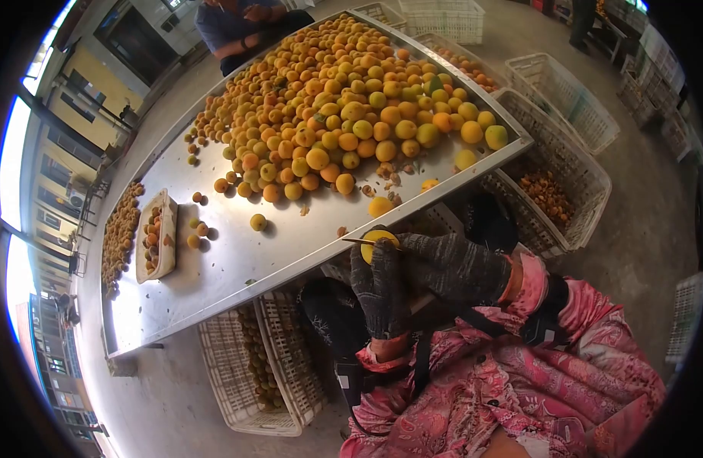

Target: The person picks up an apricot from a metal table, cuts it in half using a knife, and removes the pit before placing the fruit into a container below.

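My left hand (383, 288), in a dark grey knit glove, is closed around a yellow apricot (373, 249). My right hand (460, 267), gloved alike, is shut beside it on a small knife (356, 240). The thin blade lies across the fruit, its tip sticking out to the left; the handle is hidden in the glove. Both hands are just off the near edge of a metal table (237, 286). A large heap of apricots (344, 99) covers its far part, and one apricot (380, 207) lies near the edge close to my hands.
A white tray of fruit (168, 237) stands on the table's left, beside a pile of brown pits (122, 229). Plastic crates stand below, one with orange pieces (546, 195), another crate (279, 408) with fruit. A person (237, 30) sits across the table.
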`<move>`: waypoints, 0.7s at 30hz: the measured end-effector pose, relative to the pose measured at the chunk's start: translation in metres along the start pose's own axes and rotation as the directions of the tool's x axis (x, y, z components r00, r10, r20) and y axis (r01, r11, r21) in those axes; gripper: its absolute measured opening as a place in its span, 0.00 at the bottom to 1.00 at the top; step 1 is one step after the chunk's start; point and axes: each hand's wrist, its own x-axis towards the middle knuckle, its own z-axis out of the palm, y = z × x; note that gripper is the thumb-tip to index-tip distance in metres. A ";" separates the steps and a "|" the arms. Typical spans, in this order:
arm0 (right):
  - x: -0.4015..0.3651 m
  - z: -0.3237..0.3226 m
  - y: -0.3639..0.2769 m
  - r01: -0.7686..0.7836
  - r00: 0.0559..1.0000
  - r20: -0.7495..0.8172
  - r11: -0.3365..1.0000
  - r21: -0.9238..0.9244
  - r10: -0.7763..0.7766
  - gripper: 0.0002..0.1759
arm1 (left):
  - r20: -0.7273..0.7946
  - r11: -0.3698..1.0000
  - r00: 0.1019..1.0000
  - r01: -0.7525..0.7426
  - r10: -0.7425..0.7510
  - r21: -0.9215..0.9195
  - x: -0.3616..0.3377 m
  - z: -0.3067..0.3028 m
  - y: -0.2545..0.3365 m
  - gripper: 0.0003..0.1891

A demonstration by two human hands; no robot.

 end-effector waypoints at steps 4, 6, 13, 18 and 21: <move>-0.004 0.009 0.045 0.092 0.995 -0.032 0.981 -0.171 -0.099 0.20 | -0.060 1.000 0.998 -0.011 0.011 0.004 0.004 0.000 -0.004 0.20; -0.003 0.004 0.042 0.112 0.994 -0.017 0.994 0.000 -0.112 0.21 | 0.037 0.999 0.999 -0.023 0.024 -0.038 0.004 -0.006 0.000 0.20; -0.003 -0.014 0.002 0.135 0.973 0.181 0.989 0.057 -0.143 0.21 | 0.271 0.997 0.961 0.071 -0.057 -0.039 0.004 -0.020 0.007 0.21; -0.002 -0.025 0.031 0.620 0.785 0.327 0.656 -0.430 -0.527 0.22 | 0.229 0.991 0.973 0.069 -0.041 -0.116 0.004 -0.020 0.000 0.13; 0.000 -0.019 0.029 0.614 0.788 0.328 0.697 -0.370 -0.520 0.23 | 0.176 0.996 0.984 0.020 -0.004 -0.090 0.003 -0.014 -0.004 0.12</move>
